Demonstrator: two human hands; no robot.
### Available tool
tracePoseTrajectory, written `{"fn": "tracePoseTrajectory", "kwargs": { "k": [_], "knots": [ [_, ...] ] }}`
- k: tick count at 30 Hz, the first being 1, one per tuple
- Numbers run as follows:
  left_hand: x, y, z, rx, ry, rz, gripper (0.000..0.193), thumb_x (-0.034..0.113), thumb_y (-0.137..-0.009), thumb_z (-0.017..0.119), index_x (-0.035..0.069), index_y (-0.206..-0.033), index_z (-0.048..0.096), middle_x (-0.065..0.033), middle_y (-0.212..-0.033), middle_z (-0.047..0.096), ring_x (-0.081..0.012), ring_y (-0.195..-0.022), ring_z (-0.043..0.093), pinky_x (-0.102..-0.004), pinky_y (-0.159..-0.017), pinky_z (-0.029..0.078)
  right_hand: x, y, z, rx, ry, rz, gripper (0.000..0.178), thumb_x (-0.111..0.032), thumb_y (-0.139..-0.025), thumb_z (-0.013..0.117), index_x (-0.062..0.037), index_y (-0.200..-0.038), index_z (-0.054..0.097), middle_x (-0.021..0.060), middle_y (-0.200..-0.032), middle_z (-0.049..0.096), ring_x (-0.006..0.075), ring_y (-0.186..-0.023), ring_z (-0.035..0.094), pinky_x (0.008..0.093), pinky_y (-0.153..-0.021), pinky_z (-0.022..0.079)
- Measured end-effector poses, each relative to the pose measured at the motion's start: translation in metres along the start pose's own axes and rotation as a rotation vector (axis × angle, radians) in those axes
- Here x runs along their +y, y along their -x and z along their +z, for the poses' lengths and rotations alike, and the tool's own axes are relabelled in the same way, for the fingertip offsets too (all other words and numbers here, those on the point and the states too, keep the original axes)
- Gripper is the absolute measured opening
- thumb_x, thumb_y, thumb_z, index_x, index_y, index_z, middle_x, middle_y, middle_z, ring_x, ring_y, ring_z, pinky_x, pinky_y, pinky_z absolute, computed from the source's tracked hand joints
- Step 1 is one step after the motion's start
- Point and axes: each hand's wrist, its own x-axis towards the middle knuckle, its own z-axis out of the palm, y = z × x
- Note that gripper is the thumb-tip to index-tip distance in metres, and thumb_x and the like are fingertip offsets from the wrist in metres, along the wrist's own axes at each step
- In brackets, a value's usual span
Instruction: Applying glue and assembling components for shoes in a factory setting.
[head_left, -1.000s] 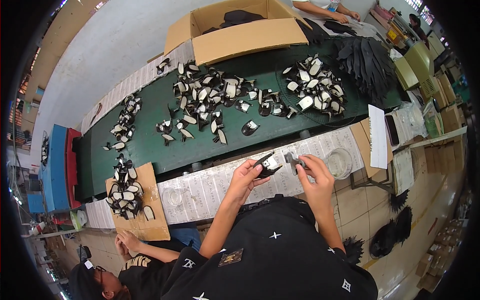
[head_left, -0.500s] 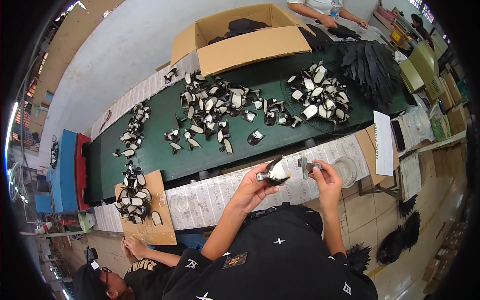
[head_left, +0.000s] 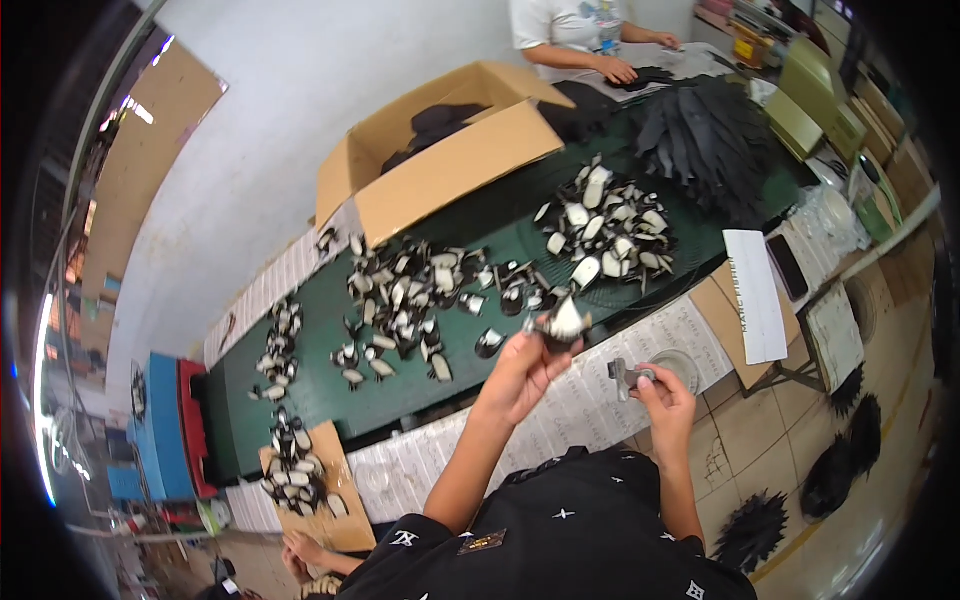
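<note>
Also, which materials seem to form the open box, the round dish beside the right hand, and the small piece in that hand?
Open box: matt cardboard, by its plain brown, stiff panels.
Round dish: smooth clear plastic or glass; it is see-through, but which is unclear.
Small piece: perhaps metal, given its dull grey colour; grey plastic is possible.

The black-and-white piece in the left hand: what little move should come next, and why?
Perhaps lower the black-and-white piece onto the green table, beside the similar loose pieces. The left hand holds it raised, and in this view it overlaps the table's near edge, with those pieces beyond; the right hand holds a grey part apart from it.
</note>
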Motion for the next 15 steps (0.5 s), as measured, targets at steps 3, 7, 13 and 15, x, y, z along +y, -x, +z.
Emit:
{"fn": "tracePoseTrajectory", "kwargs": {
  "k": [3,7,13,15],
  "knots": [
    [0.016,-0.056,0.028,0.071,-0.235,0.068,0.043,0.02,-0.101,0.042,-0.011,-0.131,0.038,-0.0219,-0.131,0.05,-0.0349,-0.12,0.052,-0.0375,-0.098,0.051,-0.026,-0.004,-0.019,0.137,-0.011,-0.074,0.023,-0.008,-0.091,0.06,0.0044,-0.11,0.061,0.0074,-0.101,0.063,0.0124,-0.088,0.062,0.0263,-0.076,0.053],
    [0.037,-0.096,0.028,0.032,-0.458,0.113,0.054,0.032,-0.102,0.038,-0.01,-0.136,0.035,-0.0243,-0.138,0.044,-0.0334,-0.124,0.05,-0.0401,-0.103,0.045,-0.039,-0.005,-0.043,0.324,-0.026,-0.122,0.022,-0.009,-0.091,0.06,0.0042,-0.108,0.062,0.0074,-0.101,0.064,0.0114,-0.085,0.062,0.0253,-0.075,0.053],
    [0.091,-0.074,-0.139,0.707,-1.847,0.547,0.061,0.039,-0.088,0.063,-0.007,-0.126,0.051,-0.0221,-0.123,0.057,-0.0326,-0.112,0.056,-0.0401,-0.097,0.041,-0.023,-0.005,-0.044,0.324,-0.097,-0.109,0.021,-0.004,-0.091,0.061,0.0043,-0.11,0.061,0.0074,-0.095,0.065,0.0121,-0.082,0.064,0.0244,-0.075,0.052],
    [0.098,-0.039,-0.189,1.025,-2.37,0.038,0.072,0.04,-0.084,0.066,-0.007,-0.133,0.04,-0.0286,-0.135,0.043,-0.0462,-0.125,0.04,-0.0535,-0.101,0.036,-0.019,0.0,-0.041,0.313,-0.138,-0.116,0.021,-0.005,-0.091,0.061,0.0039,-0.11,0.062,0.0073,-0.094,0.066,0.0121,-0.082,0.064,0.0239,-0.075,0.052]
  ]
}}
